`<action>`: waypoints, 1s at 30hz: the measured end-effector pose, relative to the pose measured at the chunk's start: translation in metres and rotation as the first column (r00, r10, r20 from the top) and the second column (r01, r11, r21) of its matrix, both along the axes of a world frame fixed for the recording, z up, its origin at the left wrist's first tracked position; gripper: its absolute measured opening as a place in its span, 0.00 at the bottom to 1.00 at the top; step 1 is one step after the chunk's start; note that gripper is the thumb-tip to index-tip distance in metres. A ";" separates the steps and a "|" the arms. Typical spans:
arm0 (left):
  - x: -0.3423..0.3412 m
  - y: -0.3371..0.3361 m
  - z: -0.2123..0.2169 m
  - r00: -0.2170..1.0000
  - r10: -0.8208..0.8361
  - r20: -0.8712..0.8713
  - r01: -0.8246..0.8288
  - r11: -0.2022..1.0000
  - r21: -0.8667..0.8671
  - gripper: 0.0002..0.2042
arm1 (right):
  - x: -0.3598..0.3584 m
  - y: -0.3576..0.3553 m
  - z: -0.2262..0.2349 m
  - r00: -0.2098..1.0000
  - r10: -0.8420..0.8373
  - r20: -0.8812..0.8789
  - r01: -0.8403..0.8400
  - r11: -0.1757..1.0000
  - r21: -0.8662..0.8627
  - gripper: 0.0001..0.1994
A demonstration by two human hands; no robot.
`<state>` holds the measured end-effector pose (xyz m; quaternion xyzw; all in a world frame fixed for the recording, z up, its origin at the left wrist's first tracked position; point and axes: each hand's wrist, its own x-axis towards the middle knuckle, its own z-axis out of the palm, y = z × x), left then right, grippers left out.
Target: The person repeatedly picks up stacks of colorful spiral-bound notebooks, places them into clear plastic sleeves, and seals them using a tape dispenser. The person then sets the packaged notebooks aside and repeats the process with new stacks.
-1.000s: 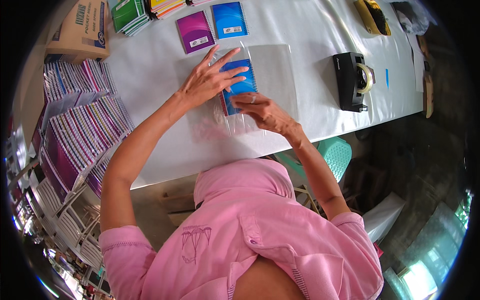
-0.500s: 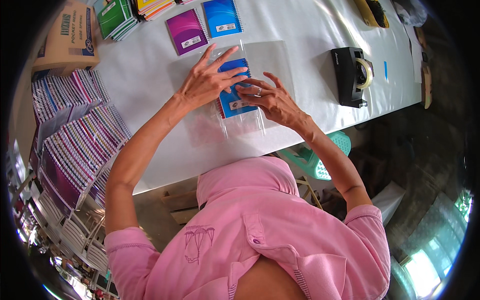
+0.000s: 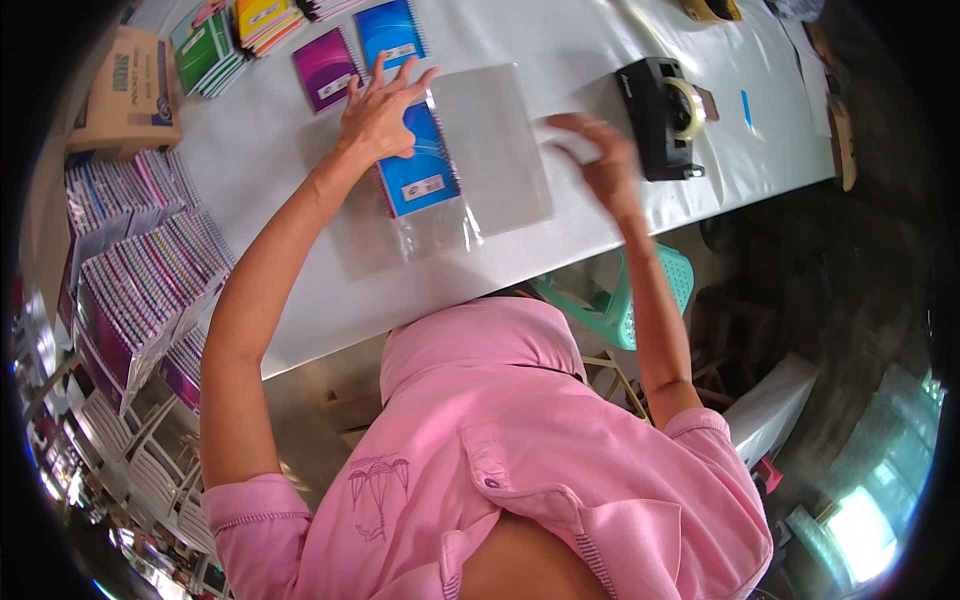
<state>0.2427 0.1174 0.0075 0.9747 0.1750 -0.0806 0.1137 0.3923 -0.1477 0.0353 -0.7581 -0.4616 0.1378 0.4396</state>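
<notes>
A blue spiral notebook point(image 3: 419, 168) lies on a clear plastic sheet point(image 3: 505, 150) spread over the table, with part of the film creased around its lower end. Fingers spread, my left hand point(image 3: 378, 118) rests on the upper left of the notebook and covers that part of it. My right hand point(image 3: 600, 160) is in the air over the table, between the sheet and a black tape dispenser point(image 3: 652, 125). Motion blurs it, but its thumb and forefinger show apart with nothing visible between them.
Purple point(image 3: 325, 70) and blue point(image 3: 392, 38) notebooks lie beyond the sheet. Green notebooks point(image 3: 208, 52) and yellow ones point(image 3: 265, 20) are stacked at the far left, near a cardboard box point(image 3: 125, 90). Spiral notebook stacks point(image 3: 150, 280) line the left side. A green plastic stool point(image 3: 610, 310) stands below the table.
My right hand has left the notebook and moved right toward the tape dispenser. My left hand has stayed on the notebook. The whole view has shifted slightly.
</notes>
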 end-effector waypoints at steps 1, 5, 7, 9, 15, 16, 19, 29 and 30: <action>0.002 -0.001 0.000 0.999 0.014 -0.031 -0.013 1.000 0.013 0.53 | 0.033 -0.031 0.009 0.966 -0.236 0.108 0.247 0.964 -0.098 0.09; 0.033 -0.012 0.003 0.994 -0.009 -0.111 0.009 1.000 0.001 0.55 | 0.150 -0.165 -0.004 0.797 -0.579 0.172 0.605 0.764 -0.226 0.12; 0.032 -0.012 0.003 0.990 0.012 -0.141 -0.011 1.000 0.006 0.56 | 0.162 -0.168 0.000 0.831 -0.517 -0.206 0.386 0.801 -0.457 0.20; 0.029 -0.012 0.006 0.988 0.030 -0.149 -0.026 0.999 0.025 0.57 | 0.148 -0.167 0.006 0.728 -0.618 -0.298 0.429 0.749 -0.505 0.25; 0.030 -0.010 0.005 0.989 0.036 -0.145 -0.036 0.999 0.005 0.62 | 0.161 -0.198 -0.019 0.492 -0.436 -0.754 0.340 0.893 -0.294 0.14; 0.030 -0.008 0.005 0.989 0.033 -0.142 -0.034 0.999 -0.006 0.62 | 0.160 -0.202 -0.027 0.451 -0.360 -0.817 0.363 0.910 -0.201 0.12; 0.023 0.001 0.000 0.993 0.040 -0.109 -0.048 0.996 -0.077 0.65 | 0.137 -0.209 -0.049 0.431 0.016 -0.902 0.463 0.854 0.237 0.07; 0.017 0.029 -0.025 0.996 -0.030 0.088 0.056 0.950 -0.306 0.65 | 0.139 -0.253 -0.039 0.572 -0.502 0.649 0.810 0.221 -0.543 0.15; 0.012 0.034 -0.029 0.994 -0.005 0.108 0.039 0.949 -0.312 0.65 | 0.131 -0.234 -0.024 0.618 -0.478 0.624 0.781 0.280 -0.559 0.15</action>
